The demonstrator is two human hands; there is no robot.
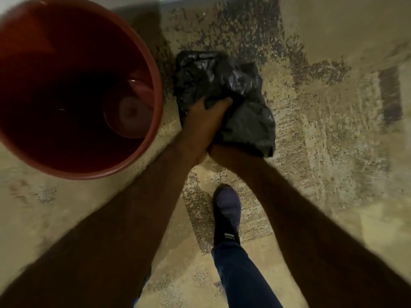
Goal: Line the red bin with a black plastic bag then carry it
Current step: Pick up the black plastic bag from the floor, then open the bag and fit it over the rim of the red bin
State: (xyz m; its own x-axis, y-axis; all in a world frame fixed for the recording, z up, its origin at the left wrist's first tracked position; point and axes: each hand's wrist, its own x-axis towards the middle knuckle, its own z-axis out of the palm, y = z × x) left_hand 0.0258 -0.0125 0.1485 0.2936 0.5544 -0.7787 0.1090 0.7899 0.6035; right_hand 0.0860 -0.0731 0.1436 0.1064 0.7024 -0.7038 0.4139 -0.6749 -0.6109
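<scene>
The red bin (73, 85) stands upright on the patterned rug (322, 141), up at about ten o'clock from the person's feet, its mouth open and nothing lining it; something pale and round lies at the bottom, too dim to name. Just beside it, around twelve o'clock, the black plastic bag (233, 103) lies crumpled and still mostly folded on the rug, near the bin's rim but not touching it as far as I can tell. It seems to sit there so that it can be shaken out and dropped straight into the bin without a step.

Both arms reach down and forward and meet at the bag. The left hand (206, 121) lies on top, fingers curled into the plastic, gripping a fold at the bag's near-left part. The right hand (219, 151) is tucked under the left wrist and the bag's near edge; most of it is hidden, so I cannot tell whether it is closed on the plastic or only sliding beneath it. The person is bent well over, one dark shoe (226, 210) planted at six o'clock for balance.

I judge the lining has not begun: the bag has yet to be lifted and opened.
</scene>
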